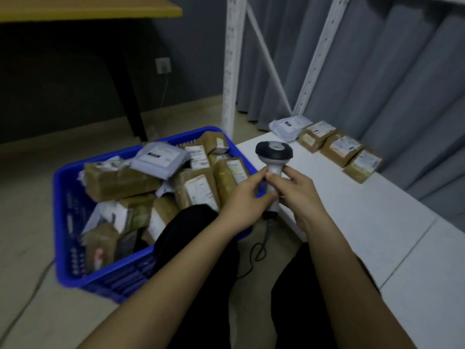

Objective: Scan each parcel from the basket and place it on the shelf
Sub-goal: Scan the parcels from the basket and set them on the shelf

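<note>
A handheld barcode scanner (273,157) with a dark round head and a grey handle stands upright between my hands. My left hand (245,197) grips the handle from the left, and my right hand (297,192) holds it from the right. Its black cable (259,250) hangs down to the floor. To the left, a blue basket (68,222) is heaped with several brown and grey parcels (120,180). On the low white shelf board (364,222) at the right, a grey parcel (289,127) and several brown parcels (339,147) lie in a row along the back.
White shelf uprights (230,66) rise behind the basket, with grey curtains (390,71) beyond. A yellow-topped table (88,8) with a black leg stands at upper left. My knees in dark trousers (186,227) are between basket and shelf. A thin cable runs along the floor at lower left.
</note>
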Tool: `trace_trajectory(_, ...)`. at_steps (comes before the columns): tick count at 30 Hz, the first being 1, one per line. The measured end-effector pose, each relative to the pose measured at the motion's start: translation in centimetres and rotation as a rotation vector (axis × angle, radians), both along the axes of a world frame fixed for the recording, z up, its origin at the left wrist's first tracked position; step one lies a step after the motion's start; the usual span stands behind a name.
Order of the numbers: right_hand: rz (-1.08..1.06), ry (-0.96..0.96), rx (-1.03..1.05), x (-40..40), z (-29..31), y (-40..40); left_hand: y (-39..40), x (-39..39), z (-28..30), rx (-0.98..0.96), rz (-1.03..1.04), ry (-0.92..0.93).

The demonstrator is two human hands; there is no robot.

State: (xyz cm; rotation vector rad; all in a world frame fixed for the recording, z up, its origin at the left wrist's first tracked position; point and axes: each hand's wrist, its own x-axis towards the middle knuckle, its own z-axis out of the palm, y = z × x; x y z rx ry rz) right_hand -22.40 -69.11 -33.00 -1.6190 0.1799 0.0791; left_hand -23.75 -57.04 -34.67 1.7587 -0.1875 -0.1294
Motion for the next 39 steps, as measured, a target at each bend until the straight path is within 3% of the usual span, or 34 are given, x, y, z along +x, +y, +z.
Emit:
trace_trajectory(4,0.051,0.013,-0.067,-0.8,-2.1,2.3,4.9,-2.1,0.6,0.005,0.088,0.050)
trace_trajectory(7,0.053,0.064,-0.156,-0.1,-3.4,3.7,9.4,-2.0,0.6,0.011,0.339,0.030)
trace_trajectory(11,0.069,0.116,-0.214,1.5,-4.8,5.5,15.7,0.9,-1.9,-0.136,0.727,0.211)
trace_trajectory(15,0.104,0.141,-0.230,3.5,-5.7,6.6,18.5,4.1,-5.5,-0.075,0.741,0.498)
trace_trajectory(17,0.122,0.156,-0.229,4.3,-6.1,6.7,18.4,5.3,-6.3,-0.132,0.743,0.591)
trace_trajectory(23,0.125,0.138,-0.206,5.8,-7.1,5.7,17.8,9.3,-6.7,-0.300,0.920,0.580)
trace_trajectory(29,0.018,0.120,-0.209,6.0,-7.4,4.5,16.9,8.0,-5.4,-0.284,0.860,0.507)
trace_trajectory(35,-0.300,0.114,0.201,5.8,-3.4,3.6,14.3,3.6,-0.5,-0.422,0.589,0.347)
trace_trajectory(39,-0.265,-0.008,0.401,5.4,0.3,2.9,10.1,2.3,2.3,-0.506,0.428,0.320)
